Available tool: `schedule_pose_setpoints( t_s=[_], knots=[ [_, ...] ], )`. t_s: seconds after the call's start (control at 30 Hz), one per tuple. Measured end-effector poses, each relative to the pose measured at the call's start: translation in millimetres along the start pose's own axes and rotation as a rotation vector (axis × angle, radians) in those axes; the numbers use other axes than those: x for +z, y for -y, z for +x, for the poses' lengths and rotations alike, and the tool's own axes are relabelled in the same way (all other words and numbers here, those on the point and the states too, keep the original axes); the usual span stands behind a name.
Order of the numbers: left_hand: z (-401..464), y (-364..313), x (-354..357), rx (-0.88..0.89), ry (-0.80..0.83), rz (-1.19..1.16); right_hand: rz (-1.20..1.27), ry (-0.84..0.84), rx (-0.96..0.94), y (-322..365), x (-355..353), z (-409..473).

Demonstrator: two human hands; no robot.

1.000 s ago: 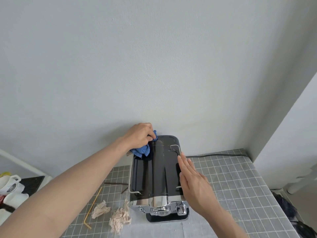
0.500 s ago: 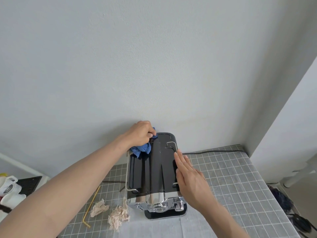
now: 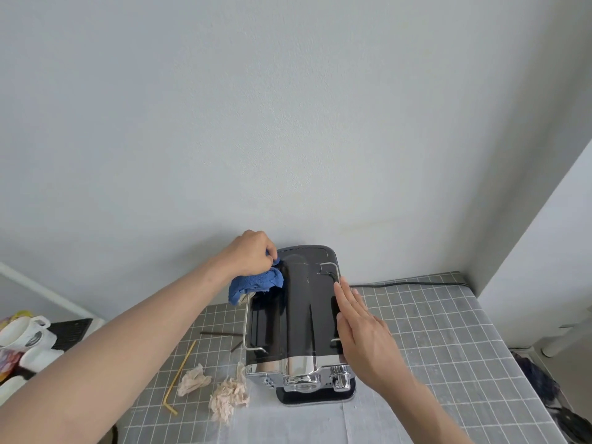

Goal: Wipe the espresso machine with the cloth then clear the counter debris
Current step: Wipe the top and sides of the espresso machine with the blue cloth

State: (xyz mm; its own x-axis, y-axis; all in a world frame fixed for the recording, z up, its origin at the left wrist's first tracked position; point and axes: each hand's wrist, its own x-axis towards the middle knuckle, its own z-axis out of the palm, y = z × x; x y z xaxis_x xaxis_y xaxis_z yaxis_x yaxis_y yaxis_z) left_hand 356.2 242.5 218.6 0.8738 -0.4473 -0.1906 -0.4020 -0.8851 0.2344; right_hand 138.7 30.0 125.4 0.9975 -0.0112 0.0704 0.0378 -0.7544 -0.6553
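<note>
A black and chrome espresso machine (image 3: 298,315) stands on the grey tiled counter (image 3: 432,347) against the wall. My left hand (image 3: 251,253) grips a bunched blue cloth (image 3: 256,283) at the machine's back left top corner. My right hand (image 3: 358,331) lies flat, fingers together, against the machine's right top edge and holds nothing. Left of the machine lie two crumpled beige paper wads (image 3: 229,397) (image 3: 192,381), a bent yellow straw (image 3: 177,379) and dark stir sticks (image 3: 217,332).
White mugs (image 3: 24,334) crowd a dark rack at the far left. A black power cable (image 3: 407,284) runs along the wall behind the machine. The counter ends at the right edge, with dark items on the floor beyond. A white cloth lies under the machine's front.
My left hand has dragged the blue cloth slightly left and forward over the machine's back left corner. The cloth now hangs more over the side. My right hand stays pressed on the right edge.
</note>
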Motion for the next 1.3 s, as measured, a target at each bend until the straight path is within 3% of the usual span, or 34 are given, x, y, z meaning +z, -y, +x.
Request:
schedule_pose_setpoints(
  t_s=[0.33, 0.5, 0.63, 0.83, 1.03, 1.3],
  knots=[
    [-6.9, -0.1, 14.4, 0.219, -0.096, -0.188, -0.012, -0.022, -0.024, -3.2, 1.6, 2.1],
    [0.3, -43.3, 24.8, 0.354, -0.052, 0.026, -0.025, -0.026, -0.017, -1.8, 1.2, 1.4],
    [-0.9, -34.1, 24.0, 0.351, -0.085, 0.057, -0.058, -0.042, -0.010, -1.2, 1.9, 0.5],
    [-7.9, 14.4, 19.0, 0.174, -0.139, 0.050, -0.020, -0.018, -0.023, -3.6, -0.3, 0.8],
    [11.0, -9.5, 30.6, 0.180, -0.251, -0.078, 0.017, -0.006, -0.032, -3.1, -1.5, 1.0],
    [24.3, -25.0, 36.4, 0.234, -0.198, -0.006, -0.070, -0.015, -0.032, -2.0, -0.5, 2.2]
  ],
)
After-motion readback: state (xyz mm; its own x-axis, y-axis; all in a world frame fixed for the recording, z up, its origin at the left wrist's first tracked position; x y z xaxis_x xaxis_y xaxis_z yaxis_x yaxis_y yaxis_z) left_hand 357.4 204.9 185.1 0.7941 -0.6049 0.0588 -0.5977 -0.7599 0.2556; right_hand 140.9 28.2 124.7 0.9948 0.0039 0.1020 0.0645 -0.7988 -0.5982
